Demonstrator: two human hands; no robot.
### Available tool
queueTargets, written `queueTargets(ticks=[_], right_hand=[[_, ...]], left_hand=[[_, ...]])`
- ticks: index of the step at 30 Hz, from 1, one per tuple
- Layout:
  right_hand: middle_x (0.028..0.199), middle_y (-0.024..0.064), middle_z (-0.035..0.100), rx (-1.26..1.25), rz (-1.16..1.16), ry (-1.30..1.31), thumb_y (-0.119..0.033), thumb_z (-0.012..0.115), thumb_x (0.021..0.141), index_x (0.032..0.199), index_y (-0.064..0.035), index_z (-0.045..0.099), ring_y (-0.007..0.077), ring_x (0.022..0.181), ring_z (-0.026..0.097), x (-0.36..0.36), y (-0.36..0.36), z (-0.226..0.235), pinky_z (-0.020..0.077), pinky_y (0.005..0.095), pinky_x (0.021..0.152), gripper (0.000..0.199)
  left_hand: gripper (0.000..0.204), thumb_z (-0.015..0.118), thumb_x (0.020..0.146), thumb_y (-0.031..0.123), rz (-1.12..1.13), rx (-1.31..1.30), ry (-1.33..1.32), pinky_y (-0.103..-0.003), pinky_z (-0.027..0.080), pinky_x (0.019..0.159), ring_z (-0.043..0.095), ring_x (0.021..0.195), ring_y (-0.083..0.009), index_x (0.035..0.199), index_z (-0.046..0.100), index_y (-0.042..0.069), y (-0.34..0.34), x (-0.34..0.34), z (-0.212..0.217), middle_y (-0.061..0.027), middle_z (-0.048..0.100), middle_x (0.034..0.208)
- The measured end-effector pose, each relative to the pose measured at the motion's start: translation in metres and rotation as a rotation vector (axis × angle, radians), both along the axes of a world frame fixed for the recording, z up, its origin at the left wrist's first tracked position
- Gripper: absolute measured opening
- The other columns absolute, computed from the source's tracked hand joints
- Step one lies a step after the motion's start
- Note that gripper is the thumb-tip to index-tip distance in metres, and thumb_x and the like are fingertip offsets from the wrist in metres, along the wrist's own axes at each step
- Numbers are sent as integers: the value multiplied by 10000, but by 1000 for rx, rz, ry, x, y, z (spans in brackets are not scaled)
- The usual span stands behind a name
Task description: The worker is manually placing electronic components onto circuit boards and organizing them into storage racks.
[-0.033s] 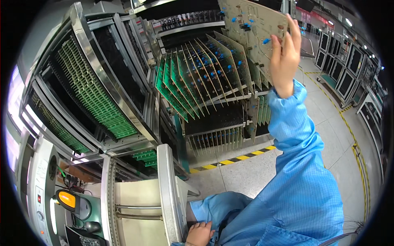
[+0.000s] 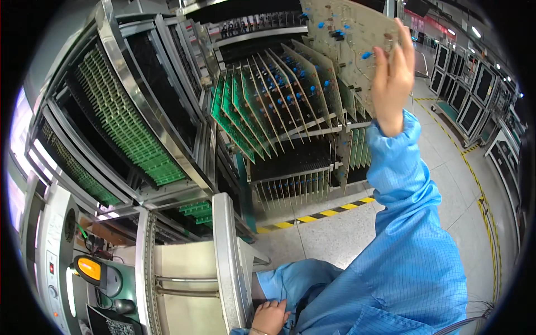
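Observation:
My right hand (image 2: 393,84) is raised at the upper right, at the right edge of a large beige circuit board (image 2: 340,53) with blue components. Its thumb lies against the board's face, and the longer fingers reach up along the edge. The board stands upright at the right end of a rack (image 2: 312,134) holding several upright circuit boards (image 2: 273,100), some green and some beige with blue parts. Low in the middle, my left hand (image 2: 269,318) rests against my blue gown, fingers lightly bent, with no object visible in it.
A metal-framed magazine rack (image 2: 151,78) with green boards (image 2: 123,117) stands at left. Below it are a pale rail-edged bench (image 2: 187,268), a yellow-and-black handheld scanner (image 2: 92,271) and a white control box (image 2: 53,251). Striped floor tape (image 2: 312,219) crosses the floor; wheeled racks (image 2: 469,89) stand far right.
My right hand and the large circuit board have shifted slightly to the right. The left hand stays almost where it was.

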State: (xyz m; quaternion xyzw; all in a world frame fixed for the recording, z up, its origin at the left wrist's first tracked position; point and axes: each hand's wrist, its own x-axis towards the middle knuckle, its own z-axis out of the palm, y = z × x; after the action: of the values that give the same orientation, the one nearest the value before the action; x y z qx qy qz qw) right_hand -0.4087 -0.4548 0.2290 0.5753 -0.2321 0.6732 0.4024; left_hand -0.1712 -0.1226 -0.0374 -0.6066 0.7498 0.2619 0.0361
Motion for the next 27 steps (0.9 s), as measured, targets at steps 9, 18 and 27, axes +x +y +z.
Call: queueTargets(ticks=[9, 18, 27], right_hand=[[1078, 177, 570, 47, 85, -150, -13, 554, 859, 1069, 106, 534, 211, 925, 573, -27, 44, -40, 449, 278, 779, 243], [961, 139, 604, 79, 452, -380, -79, 513, 896, 1081, 62, 525, 173, 856, 572, -41, 116, -74, 467, 278, 760, 233], [931, 217, 603, -90, 320, -411, -217, 464, 925, 1002, 70, 518, 214, 800, 613, -118, 152, -92, 527, 314, 705, 302]], left_hand=[[366, 576, 803, 307, -28, -171, -42, -354, 436, 789, 553, 887, -257, 1099, 563, 92, 6, 4, -19, -88, 588, 895], [374, 584, 795, 290, -30, -177, -34, -355, 432, 795, 547, 890, -251, 1110, 556, 91, 6, 3, -15, -85, 581, 894], [398, 588, 793, 295, -6, -120, -38, -366, 422, 816, 547, 913, -259, 1129, 556, 85, 7, 2, -15, -88, 587, 925]])
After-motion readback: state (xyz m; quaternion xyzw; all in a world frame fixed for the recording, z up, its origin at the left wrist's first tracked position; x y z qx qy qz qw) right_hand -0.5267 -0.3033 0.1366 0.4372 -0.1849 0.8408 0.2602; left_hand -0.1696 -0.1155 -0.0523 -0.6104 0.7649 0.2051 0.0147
